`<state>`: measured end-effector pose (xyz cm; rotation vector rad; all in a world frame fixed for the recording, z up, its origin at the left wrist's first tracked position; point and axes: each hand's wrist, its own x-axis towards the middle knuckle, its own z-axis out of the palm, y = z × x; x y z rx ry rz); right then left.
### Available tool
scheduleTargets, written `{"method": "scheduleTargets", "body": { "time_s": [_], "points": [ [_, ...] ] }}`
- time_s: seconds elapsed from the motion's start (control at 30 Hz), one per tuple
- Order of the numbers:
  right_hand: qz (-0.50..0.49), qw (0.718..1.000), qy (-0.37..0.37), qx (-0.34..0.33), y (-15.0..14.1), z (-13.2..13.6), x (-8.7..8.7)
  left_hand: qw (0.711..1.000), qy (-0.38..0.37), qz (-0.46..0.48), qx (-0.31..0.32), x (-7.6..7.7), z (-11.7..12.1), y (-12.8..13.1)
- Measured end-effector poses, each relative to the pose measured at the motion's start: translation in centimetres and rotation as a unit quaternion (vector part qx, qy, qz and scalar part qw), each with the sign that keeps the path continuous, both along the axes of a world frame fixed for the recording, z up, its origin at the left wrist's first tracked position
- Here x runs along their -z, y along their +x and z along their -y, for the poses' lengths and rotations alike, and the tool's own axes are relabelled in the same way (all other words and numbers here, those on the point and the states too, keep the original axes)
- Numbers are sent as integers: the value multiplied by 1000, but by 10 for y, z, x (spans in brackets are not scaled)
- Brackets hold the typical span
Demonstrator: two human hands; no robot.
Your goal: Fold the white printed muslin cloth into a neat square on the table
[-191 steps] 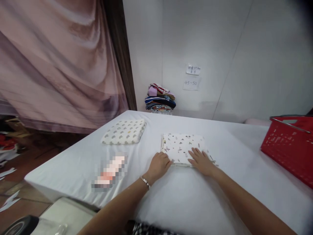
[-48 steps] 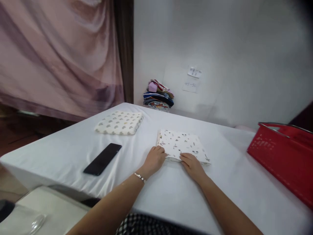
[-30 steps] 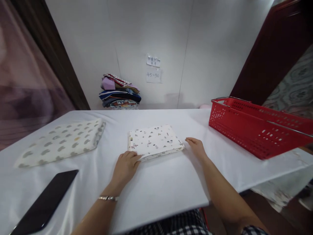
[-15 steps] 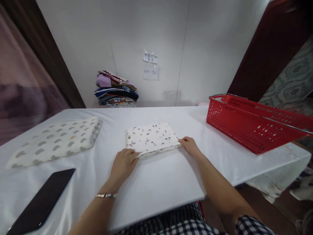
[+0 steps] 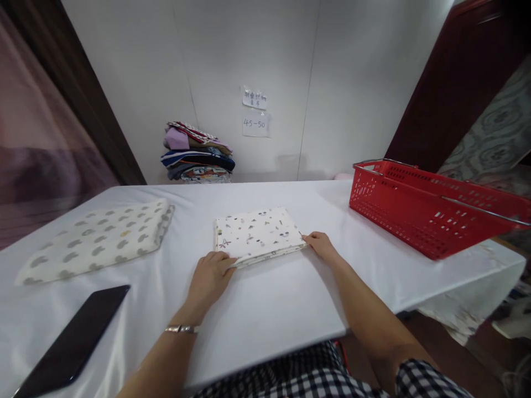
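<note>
A white folded cloth (image 5: 259,232) with small scattered prints lies flat on the white-covered table (image 5: 274,309). My left hand (image 5: 211,276) pinches its near left corner, thumb and fingers closed on the edge. At the near right corner, my right hand (image 5: 321,246) grips the same cloth between thumb and fingertips. Layers show along the near edge between both hands. Off to the left lies another folded cloth (image 5: 99,237), white with grey cloud-like shapes, touched by neither hand.
A dark phone (image 5: 74,342) rests at the near left. On the right stands a red perforated basket (image 5: 415,213) with metal handles. Several folded fabrics form a stack (image 5: 199,155) at the back against the wall, left of two paper notes (image 5: 256,124).
Both hands keep their hold on the cloth's near corners, almost unmoved. Only a slight shift of the camera shows.
</note>
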<state>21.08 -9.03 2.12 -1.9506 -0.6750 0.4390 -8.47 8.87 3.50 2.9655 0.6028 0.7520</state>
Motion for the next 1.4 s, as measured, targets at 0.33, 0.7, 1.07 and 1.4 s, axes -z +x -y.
{"method": "scheduleTargets", "body": {
  "time_s": [0.33, 0.7, 1.07, 1.4],
  "points": [
    [30, 999, -28, -5, 5, -2, 1, 1000, -20, -21, -7, -4, 4, 0],
    [-57, 997, -28, -34, 7, -4, -4, 999, -43, -13, -13, -3, 4, 1],
    [-105, 994, 20, -17, -4, -2, -12, 996, -90, -7, -22, -10, 14, -2],
    [9, 995, -89, -32, 3, 5, -10, 992, -116, 29, -40, 0, 20, -3]
  ]
}}
